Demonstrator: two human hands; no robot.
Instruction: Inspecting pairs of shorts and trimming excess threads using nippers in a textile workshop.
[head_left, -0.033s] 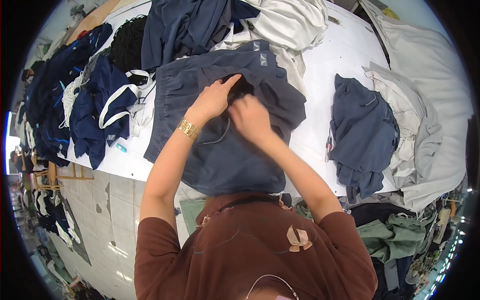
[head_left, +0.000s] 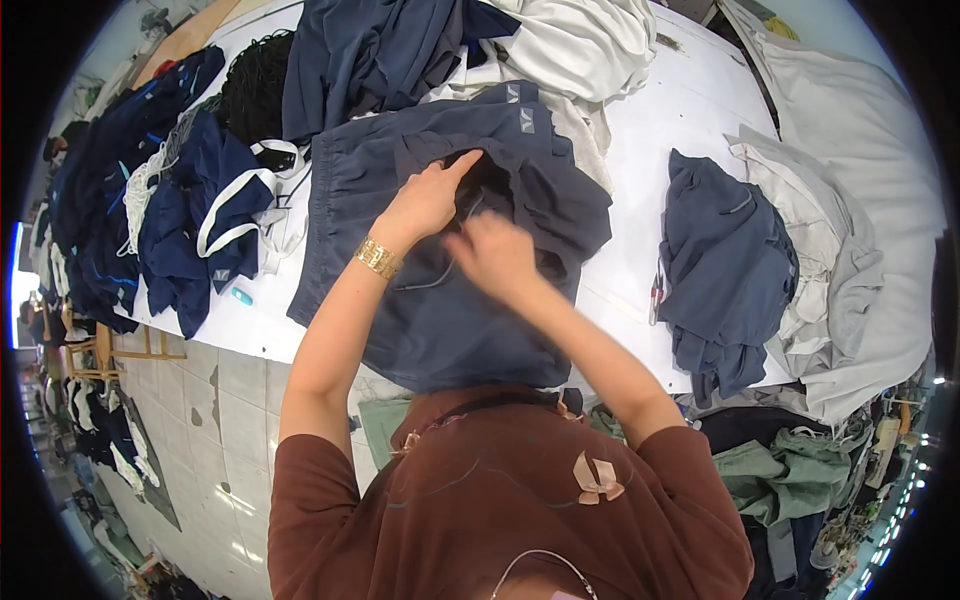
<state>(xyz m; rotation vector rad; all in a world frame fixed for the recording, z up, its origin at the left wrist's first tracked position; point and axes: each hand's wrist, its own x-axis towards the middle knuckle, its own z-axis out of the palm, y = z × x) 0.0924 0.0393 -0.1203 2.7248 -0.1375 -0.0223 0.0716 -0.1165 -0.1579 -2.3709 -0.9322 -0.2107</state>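
Note:
A stack of dark slate-blue shorts [head_left: 430, 345] lies before me, with a gathered elastic waistband along its left side. My left hand [head_left: 430, 200] is closed on the top garment's edge, its index finger stretched along a dark opening in the cloth. Just below that opening, my right hand [head_left: 492, 250] is slightly blurred, fingers curled together at a thin grey drawstring [head_left: 432, 284]. Part of the cord shows above these fingers and part trails below them over the cloth. Their exact grip on it is partly hidden.
Navy garments [head_left: 180, 220] with white cords and a black bundle of strings [head_left: 257, 85] cover the left of the white table [head_left: 690, 100]. A folded slate-blue garment [head_left: 725, 270] lies at right beside pale fabric [head_left: 860, 200]. More blue clothing [head_left: 365, 60] sits at the back.
My right hand has drawn back from the dark opening, toward me. More grey cord now shows above its fingers. My left hand stays in place.

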